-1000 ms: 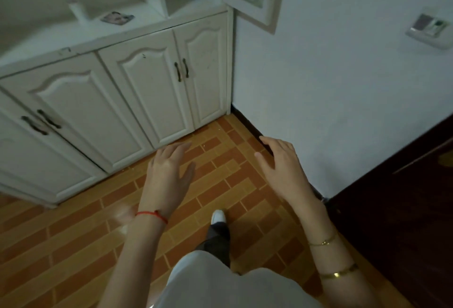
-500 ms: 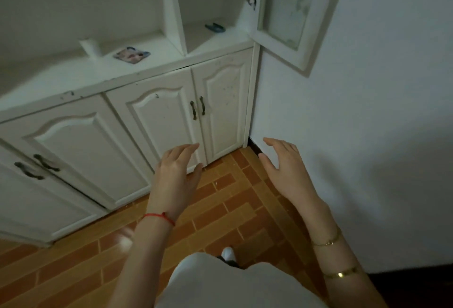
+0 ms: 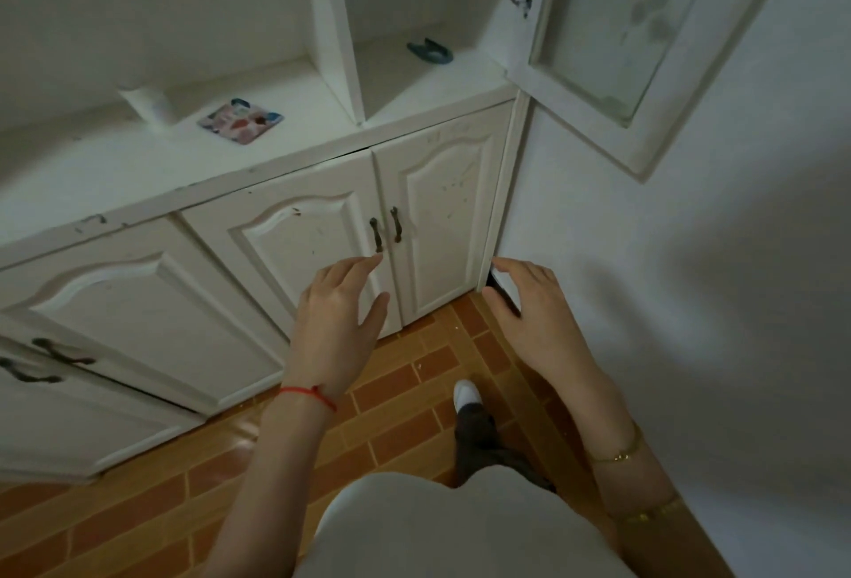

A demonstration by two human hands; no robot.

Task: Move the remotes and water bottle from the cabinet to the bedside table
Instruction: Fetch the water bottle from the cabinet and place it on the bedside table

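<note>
A white cabinet fills the left and centre of the head view, its lower doors closed. My left hand, with a red string on the wrist, is held out empty with fingers spread, just below the two dark door handles. My right hand is also empty and spread, near the cabinet's right corner by the wall. An upper compartment stands open with its glass door swung right; inside lies a small dark blue object. No remote or water bottle is in view.
On the cabinet top sit a white cup-like object and a small patterned tray. A white wall runs along the right. Orange tiled floor lies below, with my white shoe on it.
The view has come closer to the cabinet and tilted up, so the open upper compartment shows more. Both hands have risen toward the lower doors, still empty.
</note>
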